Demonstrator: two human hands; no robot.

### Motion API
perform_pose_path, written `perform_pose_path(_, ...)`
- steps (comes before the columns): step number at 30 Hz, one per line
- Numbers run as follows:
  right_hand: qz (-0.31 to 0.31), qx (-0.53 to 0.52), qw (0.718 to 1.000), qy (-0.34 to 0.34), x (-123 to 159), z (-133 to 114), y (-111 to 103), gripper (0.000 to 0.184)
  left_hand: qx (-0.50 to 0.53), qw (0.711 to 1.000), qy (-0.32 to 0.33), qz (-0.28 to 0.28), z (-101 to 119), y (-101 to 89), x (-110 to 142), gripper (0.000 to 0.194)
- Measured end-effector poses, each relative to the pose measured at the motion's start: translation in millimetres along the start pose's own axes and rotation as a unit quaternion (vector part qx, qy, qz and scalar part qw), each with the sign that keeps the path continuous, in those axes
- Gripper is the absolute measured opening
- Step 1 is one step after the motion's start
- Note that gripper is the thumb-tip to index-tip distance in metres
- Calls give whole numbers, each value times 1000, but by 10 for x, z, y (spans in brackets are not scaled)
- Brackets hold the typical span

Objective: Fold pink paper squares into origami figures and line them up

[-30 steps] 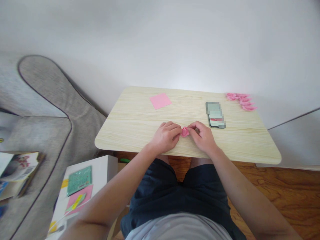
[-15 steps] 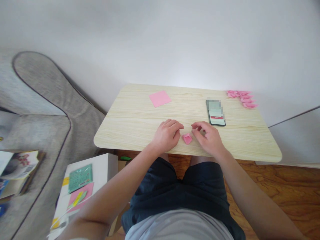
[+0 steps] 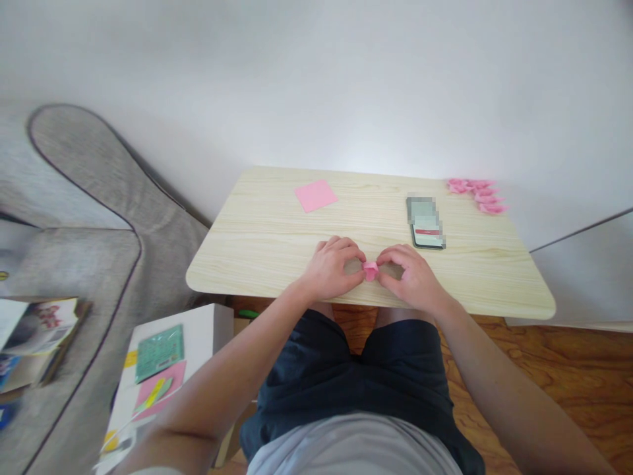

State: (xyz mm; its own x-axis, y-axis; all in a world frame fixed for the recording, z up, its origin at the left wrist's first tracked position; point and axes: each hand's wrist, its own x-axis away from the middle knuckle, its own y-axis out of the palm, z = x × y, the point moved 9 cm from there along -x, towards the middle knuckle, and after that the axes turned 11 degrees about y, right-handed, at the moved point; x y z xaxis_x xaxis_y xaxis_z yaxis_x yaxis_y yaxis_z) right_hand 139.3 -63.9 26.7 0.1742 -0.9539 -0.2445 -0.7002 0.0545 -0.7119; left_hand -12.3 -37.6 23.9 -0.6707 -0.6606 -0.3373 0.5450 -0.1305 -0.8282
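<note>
Near the front edge of the light wooden table (image 3: 247, 264) is a small folded pink paper piece (image 3: 370, 270). My left hand (image 3: 336, 267) pinches its left side between thumb and fingers. From the opposite side, my right hand (image 3: 409, 274) pinches the right edge in the same way. A flat pink paper square (image 3: 316, 195) lies farther back on the left. At the back right corner sit several folded pink paper flowers (image 3: 487, 196).
A phone (image 3: 426, 227) with a lit screen lies right of centre on the table. Left of the table stand a white cabinet (image 3: 222, 330) holding a green packet (image 3: 159, 353) and a grey sofa (image 3: 89, 264) with magazines (image 3: 39, 336). A white wall (image 3: 346, 86) rises behind.
Both hands have closed in from either side and now grip the folded pink paper piece, which stood between them untouched by the right fingers. It has turned slightly.
</note>
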Motion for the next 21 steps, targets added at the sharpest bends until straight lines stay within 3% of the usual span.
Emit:
perform_pose_path(8, -40, -54, 998, 13, -104, 41, 4, 14, 41, 999, 25, 6, -57, 14, -106, 20)
perform_pose_path(14, -64, -81, 995, 14, -129, 40, 23, 14, 24, 998, 64, 5, 16, 14, -97, 12)
perform_pose_path(21, -37, 17, 998, -54, -45, -102, 59, 19, -53, 992, 113, -15, 131, 26, 3, 18)
